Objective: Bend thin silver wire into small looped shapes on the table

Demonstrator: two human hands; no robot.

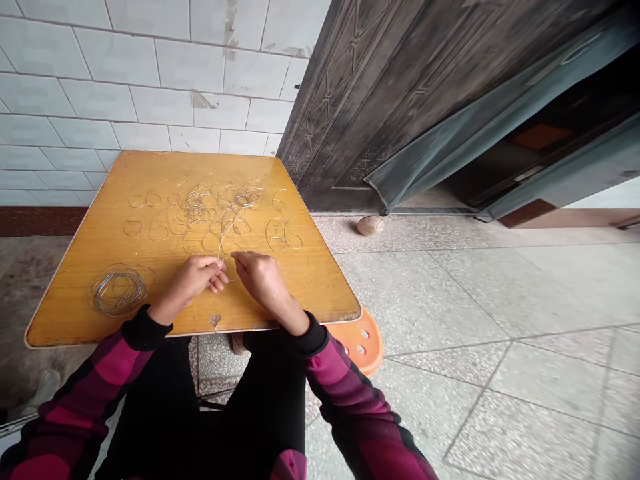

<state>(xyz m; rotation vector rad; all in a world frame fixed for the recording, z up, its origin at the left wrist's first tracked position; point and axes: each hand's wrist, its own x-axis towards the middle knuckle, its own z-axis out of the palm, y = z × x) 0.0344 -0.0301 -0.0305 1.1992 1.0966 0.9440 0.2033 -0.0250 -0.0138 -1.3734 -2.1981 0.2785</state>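
Near the front edge of the table, my left hand point(194, 277) pinches a thin silvery wire point(221, 245) between thumb and forefinger, its other fingers loosely curled. One length of this wire stands up from the pinch, and a short part bends towards my right hand point(263, 277). The right fingers are closed at that bend, just to the right of the left fingertips; the exact grip is partly hidden by the back of the hand. Beyond both hands lie several bent wire pieces point(242, 197), many curled into loops. To the left of my left hand rests a coil of wire point(120, 291).
The yellow wooden table point(95, 233) stands against a white tiled wall point(123, 90). An orange stool point(367, 343) shows under its right corner. On the floor, a round pale object point(370, 225) lies by the dark carved door point(345, 100). A grey-green curtain point(450, 147) hangs at the doorway.
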